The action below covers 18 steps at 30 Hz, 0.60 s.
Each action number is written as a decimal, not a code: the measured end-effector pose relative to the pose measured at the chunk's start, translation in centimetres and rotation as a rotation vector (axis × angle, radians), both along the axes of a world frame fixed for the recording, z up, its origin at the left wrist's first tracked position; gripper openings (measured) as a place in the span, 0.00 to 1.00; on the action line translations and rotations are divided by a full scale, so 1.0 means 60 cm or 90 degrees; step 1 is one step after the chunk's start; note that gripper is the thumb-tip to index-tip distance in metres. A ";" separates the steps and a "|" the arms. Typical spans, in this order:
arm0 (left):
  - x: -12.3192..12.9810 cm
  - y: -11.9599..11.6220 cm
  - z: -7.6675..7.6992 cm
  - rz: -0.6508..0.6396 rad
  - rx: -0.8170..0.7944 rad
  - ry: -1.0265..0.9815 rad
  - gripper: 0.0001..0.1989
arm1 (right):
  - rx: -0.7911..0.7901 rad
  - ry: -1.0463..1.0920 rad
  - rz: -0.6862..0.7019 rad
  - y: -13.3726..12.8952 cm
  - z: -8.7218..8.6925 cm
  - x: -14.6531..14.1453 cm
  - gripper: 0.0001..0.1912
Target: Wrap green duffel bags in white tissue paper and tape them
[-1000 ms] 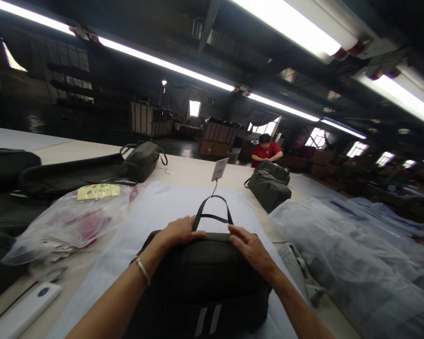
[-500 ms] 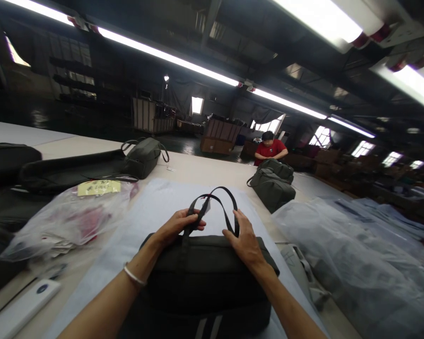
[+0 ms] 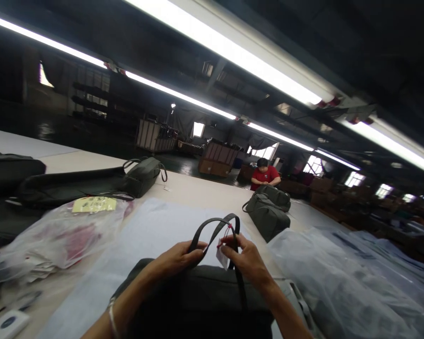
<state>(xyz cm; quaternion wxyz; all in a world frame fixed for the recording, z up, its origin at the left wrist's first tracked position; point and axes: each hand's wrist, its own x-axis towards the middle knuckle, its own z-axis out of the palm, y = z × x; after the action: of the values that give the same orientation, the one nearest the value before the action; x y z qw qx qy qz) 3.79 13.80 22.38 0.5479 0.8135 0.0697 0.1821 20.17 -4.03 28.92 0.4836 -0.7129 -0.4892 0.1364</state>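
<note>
A dark olive bag (image 3: 191, 301) stands close in front of me, its two strap handles (image 3: 212, 221) raised in loops. My left hand (image 3: 185, 254) is closed around one handle strap near the bag's top. With thumb and fingers, my right hand (image 3: 246, 258) pinches a small white hang tag (image 3: 221, 258) on a red string, beside the right side of the handles. The string loops round a strap above the fingers.
White sheeting (image 3: 151, 221) lies under the bag on the table. To the left are a clear plastic bag of tags (image 3: 74, 235) and more dark bags (image 3: 143, 176). Right are two olive bags (image 3: 268, 212) and clear plastic (image 3: 325, 268). A co-worker in red (image 3: 266, 175) is beyond.
My right hand has moved from the strap to the hang tag and now pinches it. The handles have shifted right, and the view has tilted up.
</note>
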 end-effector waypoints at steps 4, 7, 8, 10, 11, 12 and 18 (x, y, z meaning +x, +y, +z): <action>-0.023 -0.018 0.047 0.346 0.311 -0.191 0.45 | -0.032 0.125 0.131 -0.029 0.067 -0.027 0.21; -0.049 -0.063 0.115 0.279 0.498 -0.316 0.46 | -0.089 0.108 0.199 -0.050 0.108 -0.053 0.20; -0.055 -0.082 0.138 0.213 0.527 -0.317 0.43 | -0.088 0.098 0.207 -0.057 0.117 -0.062 0.23; -0.063 -0.119 0.172 0.101 0.511 -0.276 0.37 | -0.085 0.070 0.209 -0.073 0.129 -0.077 0.29; -0.065 -0.135 0.182 0.073 0.475 -0.249 0.35 | -0.092 0.052 0.204 -0.082 0.132 -0.081 0.32; -0.067 -0.150 0.188 0.062 0.435 -0.226 0.34 | -0.103 0.035 0.195 -0.092 0.132 -0.084 0.35; -0.068 -0.229 0.161 0.080 0.458 -0.211 0.29 | -0.147 0.086 0.222 -0.159 0.103 -0.057 0.53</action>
<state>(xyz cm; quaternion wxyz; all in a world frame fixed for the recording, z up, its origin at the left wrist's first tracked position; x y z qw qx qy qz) -0.30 0.06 32.02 0.2194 0.9073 -0.0381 0.3568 16.72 -13.58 35.10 0.3995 -0.6572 -0.5528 0.3209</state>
